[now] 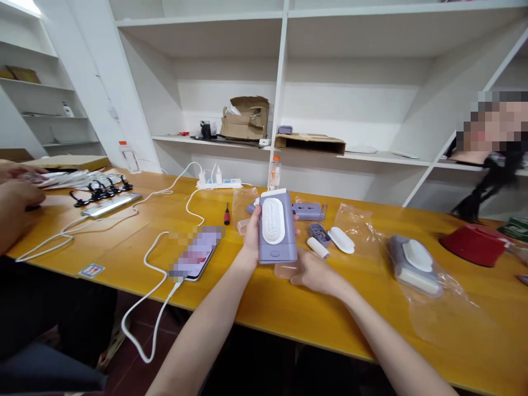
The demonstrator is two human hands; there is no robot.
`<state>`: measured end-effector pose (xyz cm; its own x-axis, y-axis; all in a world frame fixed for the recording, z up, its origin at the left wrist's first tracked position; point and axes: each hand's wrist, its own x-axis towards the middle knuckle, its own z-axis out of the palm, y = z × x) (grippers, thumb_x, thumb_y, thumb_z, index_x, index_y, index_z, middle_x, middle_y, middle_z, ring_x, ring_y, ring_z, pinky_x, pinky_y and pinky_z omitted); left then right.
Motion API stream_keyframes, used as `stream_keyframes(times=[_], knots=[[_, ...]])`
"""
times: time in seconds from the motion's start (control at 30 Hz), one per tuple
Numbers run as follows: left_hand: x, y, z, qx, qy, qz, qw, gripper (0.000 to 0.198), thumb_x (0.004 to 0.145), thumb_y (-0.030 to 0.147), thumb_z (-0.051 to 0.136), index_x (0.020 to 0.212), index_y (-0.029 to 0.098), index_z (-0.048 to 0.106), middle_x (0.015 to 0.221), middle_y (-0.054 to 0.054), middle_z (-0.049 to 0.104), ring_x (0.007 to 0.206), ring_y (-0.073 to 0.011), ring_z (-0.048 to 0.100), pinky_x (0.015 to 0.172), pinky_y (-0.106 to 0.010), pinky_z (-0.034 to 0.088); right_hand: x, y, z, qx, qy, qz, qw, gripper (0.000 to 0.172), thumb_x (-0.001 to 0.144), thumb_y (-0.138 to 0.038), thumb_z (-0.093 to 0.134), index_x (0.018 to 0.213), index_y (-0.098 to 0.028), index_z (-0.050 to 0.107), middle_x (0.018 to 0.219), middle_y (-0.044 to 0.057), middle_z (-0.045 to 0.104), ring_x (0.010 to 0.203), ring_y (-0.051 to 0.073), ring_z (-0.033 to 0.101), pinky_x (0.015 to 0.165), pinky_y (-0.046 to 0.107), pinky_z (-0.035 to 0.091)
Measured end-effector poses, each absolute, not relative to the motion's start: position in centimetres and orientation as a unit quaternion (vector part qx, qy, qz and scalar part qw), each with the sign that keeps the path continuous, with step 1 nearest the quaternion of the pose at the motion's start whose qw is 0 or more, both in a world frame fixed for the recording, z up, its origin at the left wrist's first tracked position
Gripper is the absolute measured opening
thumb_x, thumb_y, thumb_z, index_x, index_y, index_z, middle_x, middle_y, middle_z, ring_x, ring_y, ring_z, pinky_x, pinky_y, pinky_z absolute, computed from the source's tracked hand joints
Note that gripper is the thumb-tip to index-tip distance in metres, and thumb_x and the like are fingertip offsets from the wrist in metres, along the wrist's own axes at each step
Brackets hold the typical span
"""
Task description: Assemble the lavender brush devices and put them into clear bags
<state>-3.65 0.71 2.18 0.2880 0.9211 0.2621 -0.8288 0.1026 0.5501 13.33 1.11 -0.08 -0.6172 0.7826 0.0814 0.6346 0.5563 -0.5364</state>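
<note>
A person's left hand [250, 236] grips a purple device [273, 225] over the middle of a wooden counter [119, 242]; the right hand [312, 269] touches a translucent piece [285, 271], grip unclear. White shelves [350, 33] line the far side.

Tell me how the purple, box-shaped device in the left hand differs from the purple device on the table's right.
The held device is gripped in the left hand; the table device rests on the wooden table. The held device's white oval looks ridged; the table device's looks smooth. The held device is bare; the table device appears to sit in clear plastic. Both have purple bodies and white ovals.
</note>
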Motion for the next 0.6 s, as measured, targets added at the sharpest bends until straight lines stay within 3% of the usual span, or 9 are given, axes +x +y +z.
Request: stream_keyframes(times=[0.07, 0.17, 0.33, 0.4, 0.5, 0.6], knots=[[-3.6, 0.4, 2.4, 0.318, 0.096, 0.567, 0.754, 0.068, 0.082, 0.063, 0.026, 0.121, 0.014, 0.053, 0.100, -0.014, 0.067, 0.080, -0.0277, 0.066, 0.073, -0.040, 0.049, 14.1, 1.2, 0.3, -0.414, -0.861, 0.251, 0.153, 0.059, 0.057, -0.014, 0.065, 0.115, -0.018, 0.055, 0.100, 0.008, 0.064, 0.085, 0.022, 0.058, 0.071, 0.030, 0.043], [-3.7, 0.1, 2.3, 0.316, 0.129, 0.512, 0.788, 0.068, 0.082, 0.062, 0.029, 0.123, 0.013, 0.051, 0.101, -0.015, 0.067, 0.086, -0.0294, 0.065, 0.079, -0.043, 0.048, 15.6, 1.6, 1.5, -0.414, -0.840, 0.278, 0.215, 0.067, 0.058, -0.016, 0.062, 0.124, -0.021, 0.049, 0.104, 0.007, 0.062, 0.086, 0.022, 0.057, 0.071, 0.031, 0.043], [-3.5, -0.1, 1.6, 0.333, 0.177, 0.390, 0.840, 0.060, 0.081, 0.054, 0.043, 0.123, 0.011, 0.050, 0.102, -0.018, 0.067, 0.090, -0.0321, 0.065, 0.081, -0.046, 0.047, 17.2, 1.6, 4.0, -0.415, -0.705, 0.364, 0.445, 0.048, 0.067, -0.023, 0.050, 0.115, -0.019, 0.055, 0.080, 0.001, 0.061, 0.061, 0.014, 0.050, 0.055, 0.025, 0.039], [-3.2, -0.2, 1.4, 0.330, 0.225, 0.371, 0.838, 0.057, 0.081, 0.050, 0.047, 0.122, 0.010, 0.050, 0.100, -0.018, 0.068, 0.089, -0.0318, 0.065, 0.080, -0.045, 0.047, 17.1, 1.4, 4.3, -0.388, -0.652, 0.393, 0.520, 0.049, 0.069, -0.026, 0.049, 0.118, -0.019, 0.054, 0.070, -0.002, 0.057, 0.054, 0.011, 0.044, 0.051, 0.023, 0.037], [-2.8, -0.5, 1.0, 0.324, 0.293, 0.371, 0.819, 0.052, 0.080, 0.045, 0.052, 0.119, 0.010, 0.053, 0.093, -0.017, 0.070, 0.086, -0.0296, 0.066, 0.078, -0.041, 0.049, 16.7, 1.1, 4.1, -0.367, -0.650, 0.415, 0.521, 0.055, 0.071, -0.028, 0.050, 0.126, -0.021, 0.049, 0.070, -0.002, 0.056, 0.053, 0.011, 0.042, 0.050, 0.023, 0.037], [-2.5, -0.7, 0.7, 0.336, 0.317, 0.382, 0.800, 0.044, 0.080, 0.038, 0.055, 0.115, 0.011, 0.056, 0.090, -0.014, 0.071, 0.080, -0.0261, 0.067, 0.074, -0.036, 0.050, 16.6, 1.0, 3.6, -0.358, -0.715, 0.344, 0.493, 0.047, 0.078, -0.030, 0.046, 0.124, -0.024, 0.052, 0.091, 0.003, 0.059, 0.071, 0.015, 0.051, 0.064, 0.028, 0.043]])
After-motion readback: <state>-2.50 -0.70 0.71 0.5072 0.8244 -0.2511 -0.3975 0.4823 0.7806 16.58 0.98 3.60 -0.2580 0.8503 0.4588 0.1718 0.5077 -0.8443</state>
